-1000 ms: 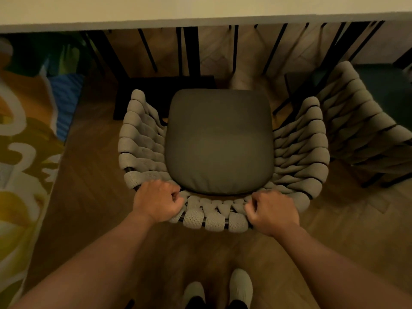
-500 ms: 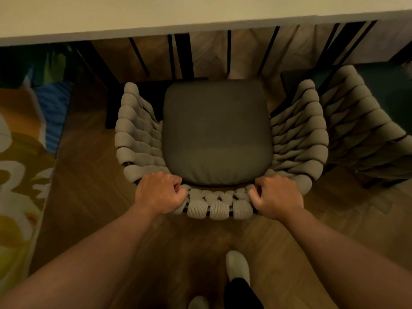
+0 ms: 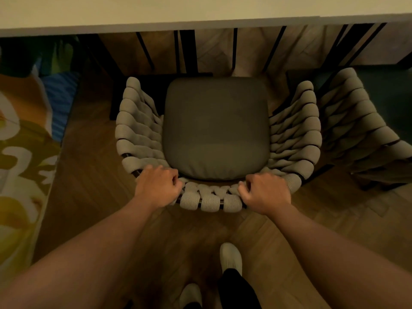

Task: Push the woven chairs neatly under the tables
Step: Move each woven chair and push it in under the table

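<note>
- While I stand behind the woven chair [image 3: 296, 134], my left hand [image 3: 157, 187] and my right hand [image 3: 266, 192] are each curled over the top rail of its backrest, knuckles up, fingers wrapped round the padded weave.
- The two hands lie apart, each near one rear corner of the backrest. A short run of woven loops [image 3: 210, 201] is exposed between them.
- Just beyond my hands, the dark grey seat cushion [image 3: 216, 130] fills the seat. The chair's woven sides rise to the left of my left hand and to the right of my right hand.
- Farther beyond my hands, the pale edge of the counter [image 3: 200, 12] runs across the top of the view. The whole cushion shows on my side of that edge.
- Dark slim legs [image 3: 188, 52] stand beneath the counter, past the front of the cushion.
- To the right of my right hand, a second woven chair [image 3: 356, 130] stands just beside the first, and the frame edge cuts off part of it.
- To the left of my left hand, well apart from it, a patterned rug [image 3: 22, 152] in yellow, white and blue lies on the wooden floor [image 3: 89, 175].
- On my side of the hands, between my forearms, one pale shoe [image 3: 230, 256] is set forward. The other shoe [image 3: 190, 295] sits farther back and to its left.
</note>
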`<action>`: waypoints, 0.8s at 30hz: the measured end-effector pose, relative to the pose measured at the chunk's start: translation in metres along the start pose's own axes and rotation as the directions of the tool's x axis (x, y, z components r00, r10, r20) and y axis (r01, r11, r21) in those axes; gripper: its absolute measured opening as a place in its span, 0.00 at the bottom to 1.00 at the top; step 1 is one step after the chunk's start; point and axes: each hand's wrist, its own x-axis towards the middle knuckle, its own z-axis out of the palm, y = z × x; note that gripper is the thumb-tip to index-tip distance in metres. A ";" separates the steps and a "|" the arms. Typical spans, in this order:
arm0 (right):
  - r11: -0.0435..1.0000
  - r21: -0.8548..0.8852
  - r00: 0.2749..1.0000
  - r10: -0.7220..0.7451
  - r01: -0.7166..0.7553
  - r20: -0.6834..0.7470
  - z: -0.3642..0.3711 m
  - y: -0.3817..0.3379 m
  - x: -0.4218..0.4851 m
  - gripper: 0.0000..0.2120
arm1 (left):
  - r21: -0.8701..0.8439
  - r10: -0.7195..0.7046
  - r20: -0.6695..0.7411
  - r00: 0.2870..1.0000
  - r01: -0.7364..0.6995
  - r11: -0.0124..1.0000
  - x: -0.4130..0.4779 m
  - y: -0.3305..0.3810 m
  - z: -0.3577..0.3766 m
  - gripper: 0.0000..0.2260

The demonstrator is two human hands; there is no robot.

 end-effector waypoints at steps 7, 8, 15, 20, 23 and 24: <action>0.992 -0.120 0.993 0.058 -0.046 0.103 -0.015 -0.017 -0.012 0.26 | -0.113 -0.058 0.075 0.995 0.066 0.991 -0.069 0.029 -0.005 0.19; 0.992 -0.122 0.989 0.048 -0.031 0.138 -0.016 -0.021 -0.019 0.25 | -0.171 -0.068 0.119 0.991 0.088 0.981 -0.077 0.030 -0.008 0.22; 0.999 0.017 0.975 -0.045 0.042 0.219 -0.041 -0.031 -0.077 0.24 | -0.415 -0.141 0.381 0.914 0.305 0.857 -0.136 0.041 -0.054 0.26; 0.987 0.153 0.949 -0.097 0.053 0.301 -0.072 -0.061 -0.106 0.19 | -0.569 -0.234 0.499 0.835 0.518 0.639 -0.185 0.033 -0.052 0.20; 0.976 0.167 0.916 -0.189 0.137 0.355 -0.083 -0.085 -0.118 0.21 | -0.603 -0.305 0.493 0.815 0.573 0.555 -0.224 0.018 -0.043 0.16; 0.972 0.170 0.896 -0.217 0.162 0.387 -0.084 -0.094 -0.121 0.21 | -0.622 -0.342 0.489 0.803 0.596 0.509 -0.239 0.014 -0.038 0.14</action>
